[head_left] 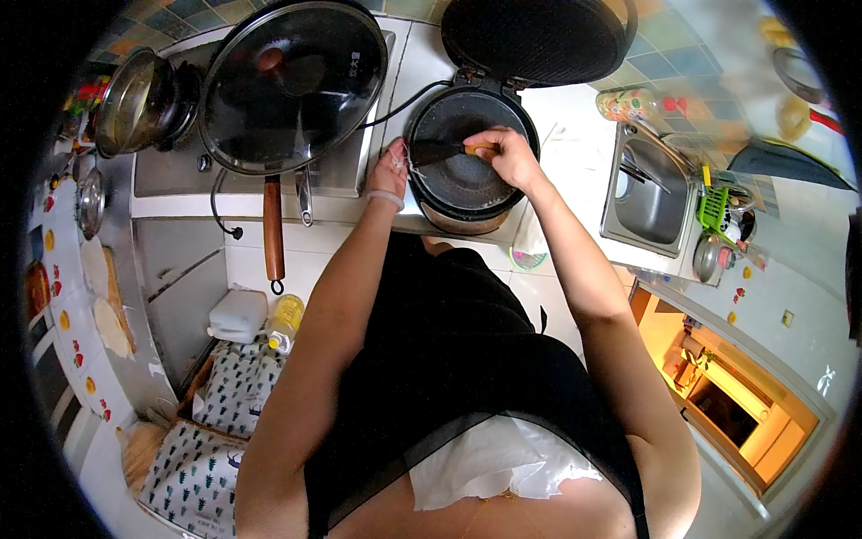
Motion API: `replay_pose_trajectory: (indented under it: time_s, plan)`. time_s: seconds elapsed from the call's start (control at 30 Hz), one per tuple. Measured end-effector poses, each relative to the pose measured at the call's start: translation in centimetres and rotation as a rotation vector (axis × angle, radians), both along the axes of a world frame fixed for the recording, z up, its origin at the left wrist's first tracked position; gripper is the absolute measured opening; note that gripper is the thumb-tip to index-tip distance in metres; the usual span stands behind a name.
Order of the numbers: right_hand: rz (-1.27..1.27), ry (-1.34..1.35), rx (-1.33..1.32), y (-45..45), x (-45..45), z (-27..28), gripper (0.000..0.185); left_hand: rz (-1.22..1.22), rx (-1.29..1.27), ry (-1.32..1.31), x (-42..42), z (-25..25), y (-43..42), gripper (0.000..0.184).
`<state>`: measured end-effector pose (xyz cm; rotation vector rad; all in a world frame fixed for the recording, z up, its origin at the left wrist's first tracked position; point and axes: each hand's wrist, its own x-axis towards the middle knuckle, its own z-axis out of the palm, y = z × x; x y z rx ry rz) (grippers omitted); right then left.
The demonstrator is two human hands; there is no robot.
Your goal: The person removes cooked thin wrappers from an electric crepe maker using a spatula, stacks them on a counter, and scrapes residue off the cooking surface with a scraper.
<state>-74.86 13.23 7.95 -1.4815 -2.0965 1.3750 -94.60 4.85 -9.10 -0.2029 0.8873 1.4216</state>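
Observation:
My right hand (507, 154) is closed round the wooden handle of a dark-bladed spatula (438, 153). Its blade lies over the left part of a round black electric griddle (467, 190), whose ridged lid (534, 36) stands raised behind it. At the griddle's left rim is my left hand (390, 171), beside the blade's tip, with some pale bits on its fingers; whether it grips anything is hard to make out. The griddle's plate looks dark, with a few small specks on it.
A large wok with a glass lid (296, 90) stands on the stove to the left, its wooden handle (274, 229) jutting over the counter edge. A glass-lidded pot (130, 103) is farther left. The sink (648, 193) and a green rack (712, 208) are at right.

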Motion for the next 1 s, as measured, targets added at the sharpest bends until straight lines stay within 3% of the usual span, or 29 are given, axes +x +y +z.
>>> replay_pose_trajectory:
  time_s: [0.1, 0.33, 0.7, 1.0]
  plan:
    - [0.134, -0.188, 0.247, -0.7, -1.4, 2.1, 0.026, 0.018, -0.021, -0.024, 0.0, 0.3, -0.1, 0.041]
    - [0.145, -0.178, 0.393, -1.9, -2.3, 3.2, 0.023, 0.036, -0.102, -0.029, -0.1, 0.1, 0.1, 0.037]
    - [0.019, -0.295, 0.298, -3.5, 2.6, 0.0, 0.027, -0.024, -0.019, -0.025, -0.3, 0.3, -0.8, 0.039]
    - [-0.002, -0.187, 0.195, -2.5, 1.8, -2.7, 0.026, -0.041, -0.031, -0.019, -0.4, 0.3, -0.9, 0.037]
